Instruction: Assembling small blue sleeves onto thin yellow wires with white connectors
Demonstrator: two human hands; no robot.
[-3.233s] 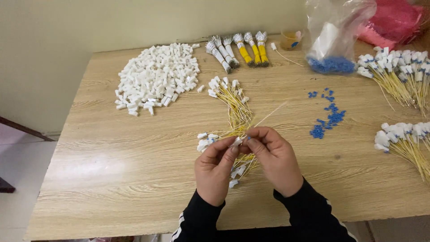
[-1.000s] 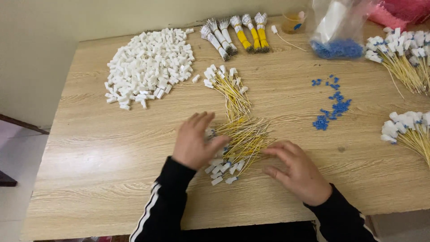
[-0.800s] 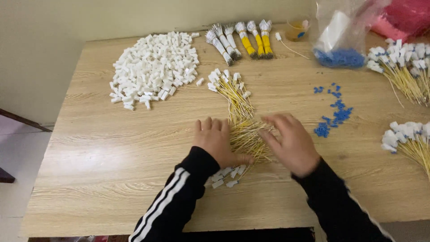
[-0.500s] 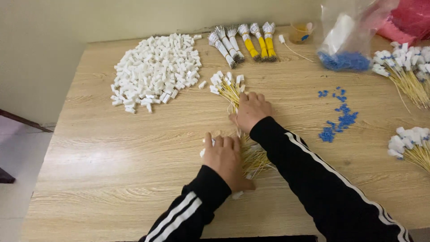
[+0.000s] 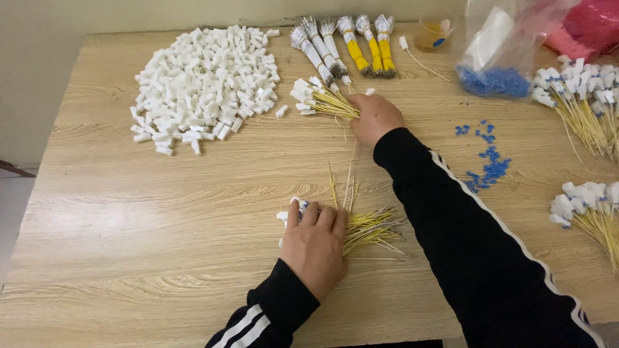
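On the table (image 5: 129, 258), flat left hand (image 5: 316, 245) pins wires (image 5: 371, 229) (tips rightward); right hand (image 5: 374, 118) grips another bundle (image 5: 325, 100).

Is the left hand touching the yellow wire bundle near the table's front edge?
Touching. The head view shows the left hand pressed flat on the near wire bundle, covering its white-tipped end.

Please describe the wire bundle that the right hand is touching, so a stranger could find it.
Start at the big heap of white plastic pieces. Just right of it lies a yellow wire bundle under the right hand. Unlike the bundle nearer the person, its white ends point toward the heap.
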